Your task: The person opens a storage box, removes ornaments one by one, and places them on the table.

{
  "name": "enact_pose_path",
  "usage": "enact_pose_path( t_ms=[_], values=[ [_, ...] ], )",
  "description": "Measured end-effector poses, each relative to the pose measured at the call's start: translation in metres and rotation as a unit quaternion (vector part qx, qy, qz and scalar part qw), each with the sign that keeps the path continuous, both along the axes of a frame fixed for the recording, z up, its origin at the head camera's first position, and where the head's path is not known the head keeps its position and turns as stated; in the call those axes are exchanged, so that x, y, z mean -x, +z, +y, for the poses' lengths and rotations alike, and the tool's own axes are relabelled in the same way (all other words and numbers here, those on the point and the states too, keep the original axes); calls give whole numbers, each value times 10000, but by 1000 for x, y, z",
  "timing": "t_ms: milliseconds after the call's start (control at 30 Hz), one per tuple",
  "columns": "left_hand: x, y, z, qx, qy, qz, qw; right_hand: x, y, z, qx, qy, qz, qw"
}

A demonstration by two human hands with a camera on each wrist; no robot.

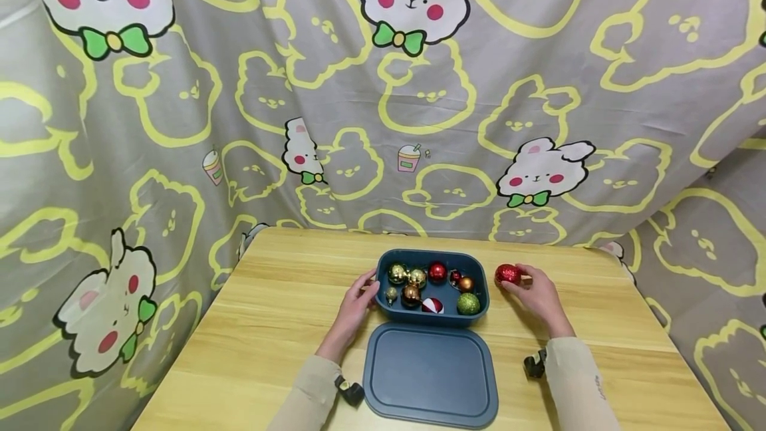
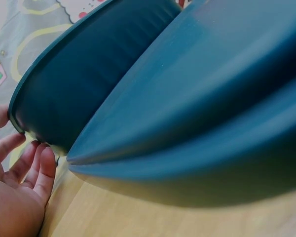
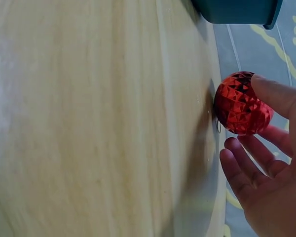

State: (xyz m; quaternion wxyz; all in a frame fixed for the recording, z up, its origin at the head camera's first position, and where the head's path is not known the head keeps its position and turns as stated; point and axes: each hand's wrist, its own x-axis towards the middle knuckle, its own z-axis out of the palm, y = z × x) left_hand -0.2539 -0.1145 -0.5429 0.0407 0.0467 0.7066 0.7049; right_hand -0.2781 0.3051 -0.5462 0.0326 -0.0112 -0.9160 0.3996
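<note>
A dark blue-grey open box [image 1: 429, 317] stands on the table, with several Christmas balls inside, among them a gold one [image 1: 397, 273], a red one [image 1: 437, 271] and a glittery green one [image 1: 468, 303]. At the box's left end my left hand [image 1: 353, 311] holds the wall, fingers bent around the corner in the left wrist view. To the right of the box, my right hand [image 1: 540, 294] pinches a red faceted Christmas ball [image 3: 241, 103] between thumb and fingers. The other right fingers are loosely bent below it.
A flat blue-grey lid [image 1: 429, 374] lies directly in front of the box, between the two forearms. Behind and beside the wooden table [image 1: 269, 298] hangs a grey curtain [image 1: 359, 105] with cartoon animals. Black wrist-worn devices show near both sleeves.
</note>
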Motion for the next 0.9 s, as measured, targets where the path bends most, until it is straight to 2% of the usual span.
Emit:
enact_pose_path(
  t_ms=[267,433,667,900],
  values=[
    [0,3,1,4,49,55,10000,-2,11,4,-37,50,104,9999],
    [0,2,1,6,57,53,10000,-1,23,0,-106,36,471,9988],
    [2,-1,0,-2,66,84,9999,-2,45,-26,26,178,962,9952],
    [2,-2,1,-12,105,92,9999,-7,60,-59,170,421,1012,9938]
  ],
)
